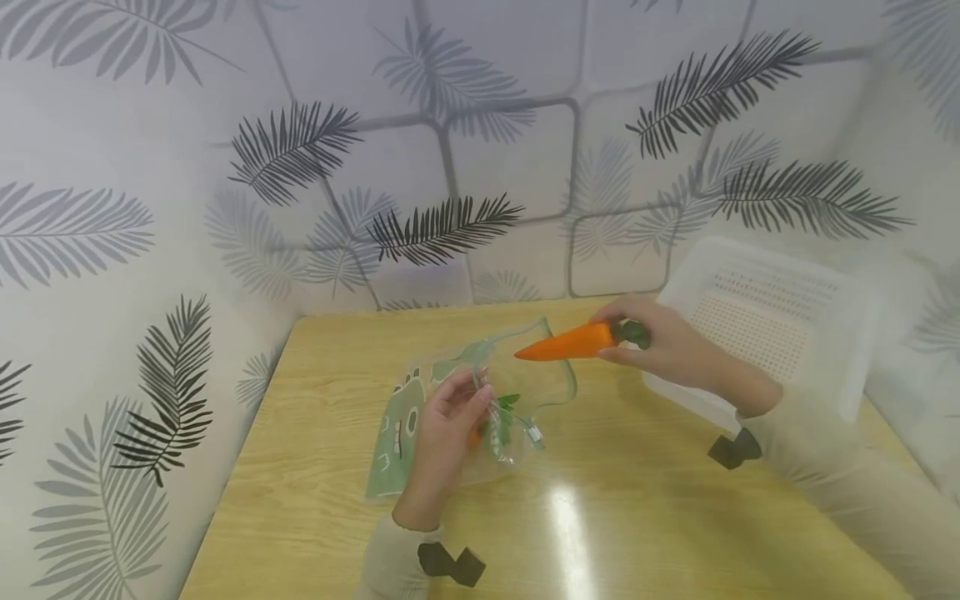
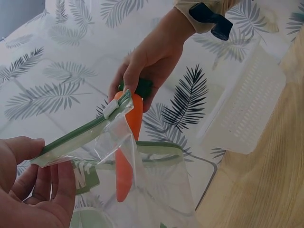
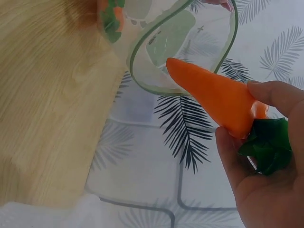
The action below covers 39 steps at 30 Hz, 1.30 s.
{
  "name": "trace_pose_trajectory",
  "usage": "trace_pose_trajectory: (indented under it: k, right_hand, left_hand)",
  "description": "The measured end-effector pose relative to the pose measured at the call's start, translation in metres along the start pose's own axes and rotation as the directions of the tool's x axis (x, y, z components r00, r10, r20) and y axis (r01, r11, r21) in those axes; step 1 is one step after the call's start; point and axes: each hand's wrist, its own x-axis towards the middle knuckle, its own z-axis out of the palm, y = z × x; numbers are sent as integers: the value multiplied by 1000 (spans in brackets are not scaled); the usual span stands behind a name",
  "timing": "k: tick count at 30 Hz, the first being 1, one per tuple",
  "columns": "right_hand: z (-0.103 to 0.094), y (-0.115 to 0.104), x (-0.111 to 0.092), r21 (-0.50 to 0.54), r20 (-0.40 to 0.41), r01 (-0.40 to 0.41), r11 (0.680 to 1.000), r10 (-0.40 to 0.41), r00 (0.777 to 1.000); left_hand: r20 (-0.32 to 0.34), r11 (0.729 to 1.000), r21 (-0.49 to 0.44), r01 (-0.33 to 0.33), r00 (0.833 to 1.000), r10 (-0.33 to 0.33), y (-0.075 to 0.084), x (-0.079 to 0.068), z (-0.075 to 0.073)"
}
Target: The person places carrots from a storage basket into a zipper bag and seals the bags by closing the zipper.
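Observation:
My right hand (image 1: 660, 337) grips an orange carrot (image 1: 566, 343) by its thick end, with the dark green top against the palm. The tip points left, at the mouth of a clear zip bag (image 3: 135, 71) with a green rim. In the left wrist view the carrot (image 2: 124, 175) shows behind the clear plastic. My left hand (image 1: 447, 425) pinches the bag's edge, its thumb on the green zip strip (image 2: 78, 135) that carries a white slider (image 2: 110, 109). Inside the bag lies another orange thing with green leaves (image 3: 111, 21). Green cartoon print (image 1: 397, 442) covers the bag's left part.
A white perforated plastic basket (image 1: 757, 325) stands at the table's back right, close by my right forearm. The wooden table (image 1: 322, 375) meets a wall (image 1: 517, 192) with leaf-patterned covering at its back edge.

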Motion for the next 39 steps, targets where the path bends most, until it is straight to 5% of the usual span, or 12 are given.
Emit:
trace_pose_trajectory:
  k: [6, 15, 26, 39]
  right_hand:
    - [11, 5, 6, 31, -12, -6, 1000, 7, 1000]
    - [15, -27, 16, 23, -47, 33, 999, -32, 998]
    - [33, -30, 25, 116, -40, -56, 992, 61, 997]
    - [57, 4, 33, 102, -65, -31, 994, 38, 997]
  left_hand:
    - [-2, 1000, -7, 3, 1000, -3, -1, 0, 0]
    - [-12, 1000, -25, 7, 1000, -7, 0, -1, 1]
    - [-11, 1000, 23, 3, 1000, -3, 0, 0, 1]
    - [-11, 1000, 8, 2, 1000, -2, -1, 1, 2]
